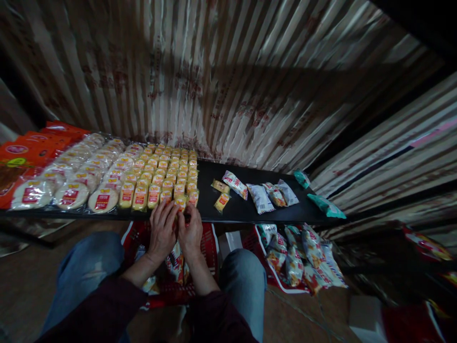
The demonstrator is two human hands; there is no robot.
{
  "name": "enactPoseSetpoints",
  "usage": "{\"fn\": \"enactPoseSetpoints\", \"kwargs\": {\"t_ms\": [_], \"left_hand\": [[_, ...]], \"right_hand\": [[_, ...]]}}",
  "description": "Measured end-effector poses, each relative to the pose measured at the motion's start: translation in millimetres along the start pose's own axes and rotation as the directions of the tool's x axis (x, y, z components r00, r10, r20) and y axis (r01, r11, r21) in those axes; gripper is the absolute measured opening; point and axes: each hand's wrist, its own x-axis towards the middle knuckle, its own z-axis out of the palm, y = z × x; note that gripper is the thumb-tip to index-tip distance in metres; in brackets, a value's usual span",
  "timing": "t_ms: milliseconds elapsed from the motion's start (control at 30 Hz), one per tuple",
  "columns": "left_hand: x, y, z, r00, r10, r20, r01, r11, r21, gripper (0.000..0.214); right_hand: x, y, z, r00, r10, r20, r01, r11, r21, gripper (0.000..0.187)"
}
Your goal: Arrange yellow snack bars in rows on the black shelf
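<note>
Rows of small cakes [153, 195] in clear wrappers with yellow-orange labels stand packed together on the black shelf. At the front edge of these rows, my left hand [163, 231] has its fingers bent over the front packs, touching a wrapped cake [181, 202]. My right hand [190, 233] is curled against the same cake from the right, thumb and fingers closed about it. Part of that cake is hidden by the fingers. Two more such cakes, one of them a wrapped cake [222, 202] lying flat, are apart on the shelf to the right.
Round white packaged crackers [103, 200] and orange bags [26, 150] fill the shelf's left. White snack bags [260, 197] and green packets [326, 206] lie on the black shelf [235, 216] at right. Below are a red basket [210, 247] between my knees and another holding snack bags [294, 264].
</note>
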Motion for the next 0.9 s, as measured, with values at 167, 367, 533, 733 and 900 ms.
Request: {"fn": "enactPoseSetpoints", "kwargs": {"t_ms": [167,367,533,733,900], "left_hand": [[0,-5,6.8,0.999,-0.039,0.019,0.039,0.999,0.01,0.042],[0,-8,14.7,0.995,-0.09,0.047,0.09,0.996,0.004,0.043],[0,-8,17.1,0.994,-0.097,0.049,0.098,0.995,-0.002,0.044],[0,-8,19.4,0.996,-0.076,0.038,0.075,0.997,0.012,0.045],[-1,-8,21.9,0.997,-0.071,0.043,0.07,0.997,0.019,0.05]], "right_hand": [[6,0,3,0.997,-0.076,0.028,0.078,0.991,-0.105,0.034],[10,6,3,0.993,-0.114,0.043,0.121,0.964,-0.236,0.036],[13,8,5,0.988,-0.152,0.014,0.149,0.941,-0.304,0.036],[13,12,4,0.984,-0.177,-0.006,0.17,0.952,-0.256,0.038],[12,21,2,0.975,-0.213,-0.055,0.193,0.95,-0.245,0.04]]}}
